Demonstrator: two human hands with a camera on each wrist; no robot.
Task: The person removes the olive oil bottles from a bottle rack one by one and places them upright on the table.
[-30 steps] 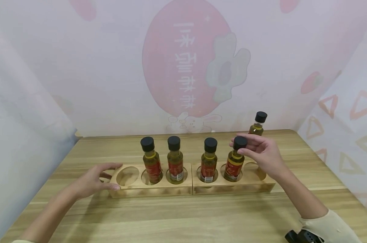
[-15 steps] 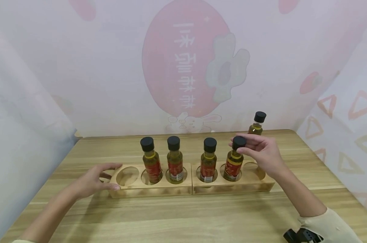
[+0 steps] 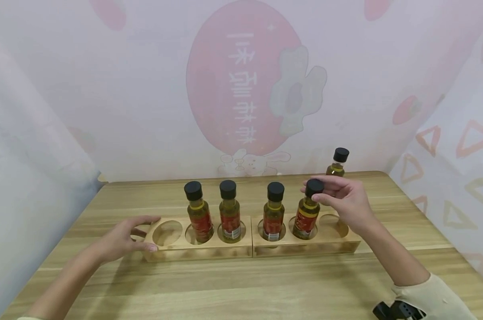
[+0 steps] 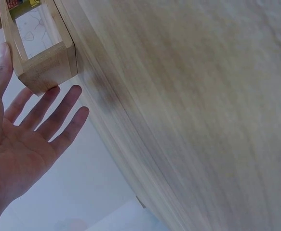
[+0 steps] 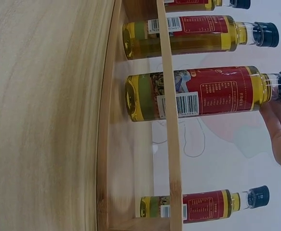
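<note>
Two light wooden bottle racks stand end to end, each with three round holes. At the outer end of the left rack (image 3: 199, 254), my left hand (image 3: 119, 240) holds the end between thumb at the front and index finger at the back; its other fingers (image 4: 65, 127) are spread. My right hand (image 3: 347, 200) pinches the black cap and neck of an oil bottle (image 3: 306, 218) with a red label. That bottle is upright in the middle hole of the right rack (image 3: 305, 248). The right wrist view shows its barcode side (image 5: 212, 94), with the hand partly cut off.
Similar bottles stand in the right rack's left hole (image 3: 273, 218) and the left rack's middle (image 3: 201, 220) and right holes (image 3: 230, 218). Another bottle (image 3: 335, 169) stands behind the right hand. A printed cloth (image 3: 145, 89) hangs behind the wooden table (image 3: 225, 289).
</note>
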